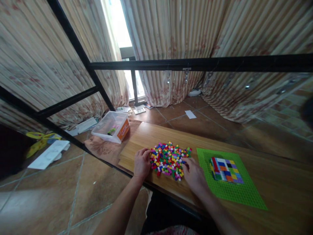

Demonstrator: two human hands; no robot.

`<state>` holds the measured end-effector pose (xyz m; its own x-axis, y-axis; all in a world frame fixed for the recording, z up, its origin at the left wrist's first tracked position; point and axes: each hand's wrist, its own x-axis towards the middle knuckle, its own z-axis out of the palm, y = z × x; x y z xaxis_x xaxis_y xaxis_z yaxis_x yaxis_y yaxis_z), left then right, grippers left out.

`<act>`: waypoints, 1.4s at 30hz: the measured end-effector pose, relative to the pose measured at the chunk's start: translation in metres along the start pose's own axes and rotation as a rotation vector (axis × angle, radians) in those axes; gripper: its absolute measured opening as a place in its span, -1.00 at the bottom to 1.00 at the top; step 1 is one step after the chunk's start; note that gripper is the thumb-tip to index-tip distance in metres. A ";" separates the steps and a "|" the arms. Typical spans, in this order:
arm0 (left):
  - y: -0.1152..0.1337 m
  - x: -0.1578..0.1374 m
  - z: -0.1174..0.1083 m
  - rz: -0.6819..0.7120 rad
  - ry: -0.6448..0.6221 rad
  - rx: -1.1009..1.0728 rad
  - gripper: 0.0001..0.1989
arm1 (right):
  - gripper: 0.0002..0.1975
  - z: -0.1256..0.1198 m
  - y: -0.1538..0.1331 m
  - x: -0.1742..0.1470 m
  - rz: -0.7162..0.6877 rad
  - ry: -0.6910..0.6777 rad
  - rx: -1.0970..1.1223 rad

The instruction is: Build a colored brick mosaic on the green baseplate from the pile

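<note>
A loose heap of tiny bricks in many colours lies spread on the wooden board. At its left edge is my left hand, its fingers reaching over the outermost bricks with a gap at the thumb. My right hand comes in from the right, index finger and thumb apart at the heap's edge, close to a blue brick. Nothing plainly sits in either hand; the undersides of the fingers are hidden. Right of it lies a green baseplate carrying a low multicoloured brick block, slightly blurred.
Beyond the board's left end stands a clear plastic box with an orange label and a few pieces inside. Black metal bars cross in front of the curtains. Papers and a yellow object lie on the tiled floor.
</note>
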<state>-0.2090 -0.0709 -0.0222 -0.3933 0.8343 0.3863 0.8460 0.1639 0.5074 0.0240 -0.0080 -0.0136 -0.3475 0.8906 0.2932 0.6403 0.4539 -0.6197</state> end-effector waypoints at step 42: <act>-0.001 0.000 0.000 -0.004 0.016 -0.027 -0.79 | -0.84 0.018 -0.045 0.043 0.026 -0.205 0.205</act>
<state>-0.2099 -0.0708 -0.0225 -0.4025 0.8253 0.3962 0.8343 0.1526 0.5297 -0.0321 0.0094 0.0139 -0.4772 0.8684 0.1346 0.5062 0.3968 -0.7657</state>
